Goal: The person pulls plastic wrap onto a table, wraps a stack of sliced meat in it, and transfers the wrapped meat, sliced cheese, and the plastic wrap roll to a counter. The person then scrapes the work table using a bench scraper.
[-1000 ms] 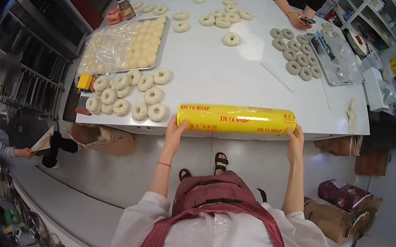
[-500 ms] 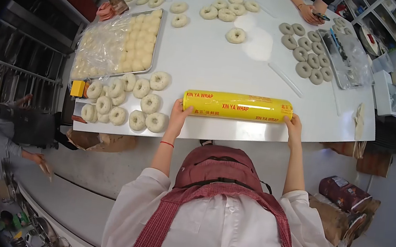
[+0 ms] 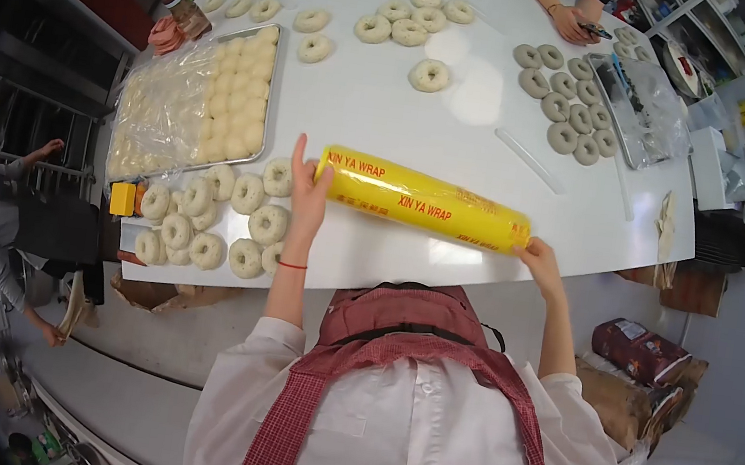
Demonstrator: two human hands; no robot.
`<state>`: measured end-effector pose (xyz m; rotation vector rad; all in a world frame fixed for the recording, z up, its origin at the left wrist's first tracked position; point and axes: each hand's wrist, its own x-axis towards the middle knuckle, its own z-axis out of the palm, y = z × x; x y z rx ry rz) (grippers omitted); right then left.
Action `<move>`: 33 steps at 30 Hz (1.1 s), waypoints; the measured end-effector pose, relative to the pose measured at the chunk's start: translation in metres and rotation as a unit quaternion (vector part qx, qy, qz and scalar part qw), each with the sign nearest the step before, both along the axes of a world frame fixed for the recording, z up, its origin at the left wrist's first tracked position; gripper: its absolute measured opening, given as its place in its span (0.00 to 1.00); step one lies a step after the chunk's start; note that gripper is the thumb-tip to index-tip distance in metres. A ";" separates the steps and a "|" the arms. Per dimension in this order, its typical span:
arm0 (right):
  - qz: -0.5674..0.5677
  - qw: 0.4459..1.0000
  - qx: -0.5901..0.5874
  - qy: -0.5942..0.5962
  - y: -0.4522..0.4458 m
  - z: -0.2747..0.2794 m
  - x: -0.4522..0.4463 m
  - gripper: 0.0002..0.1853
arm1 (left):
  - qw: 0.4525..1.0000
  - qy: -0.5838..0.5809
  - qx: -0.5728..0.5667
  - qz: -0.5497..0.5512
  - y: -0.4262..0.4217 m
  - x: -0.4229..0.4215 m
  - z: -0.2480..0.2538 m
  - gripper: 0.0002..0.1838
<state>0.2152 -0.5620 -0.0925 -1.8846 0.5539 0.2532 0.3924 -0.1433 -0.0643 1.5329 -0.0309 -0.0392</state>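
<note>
A thick yellow roll of cling film (image 3: 424, 200), printed with red lettering, is held between my hands over the front of the table. It slants, with its left end farther from me than its right. My left hand (image 3: 308, 194) grips the left end, thumb on the near face and one finger pointing up past it. At the right end, my right hand (image 3: 543, 264) is closed with its thumb and fingers against the edge. Pale speckled dough rings (image 3: 267, 223) lie just left of my left hand.
A tray of dough balls (image 3: 270, 97) under clear film stands at the left. Grey dough rings (image 3: 556, 106) and a film-covered tray (image 3: 633, 145) lie at the right. A clear rod (image 3: 530, 161) rests behind the roll. Another person's hands (image 3: 574, 24) hold a phone across the table.
The roll has tilted, its left end rising away and its right end dropping nearer. My left index finger has lifted off. The view has turned slightly, and the person at left has moved.
</note>
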 end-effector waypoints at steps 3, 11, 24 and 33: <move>0.238 0.929 -0.282 0.032 0.024 0.024 0.015 0.19 | 0.986 -0.157 0.043 -0.041 -0.016 0.041 0.093 0.35; 0.102 0.883 -0.144 -0.436 0.118 0.205 0.112 0.43 | 0.764 -0.459 0.259 -0.372 -0.114 0.051 0.246 0.34; -0.122 0.977 0.120 -0.128 -0.004 0.023 0.045 0.15 | 0.949 0.005 0.315 -0.017 -0.029 -0.017 -0.061 0.25; -0.054 0.992 0.084 -0.072 -0.006 0.001 0.094 0.14 | 0.969 0.042 0.242 0.036 -0.009 0.049 -0.066 0.22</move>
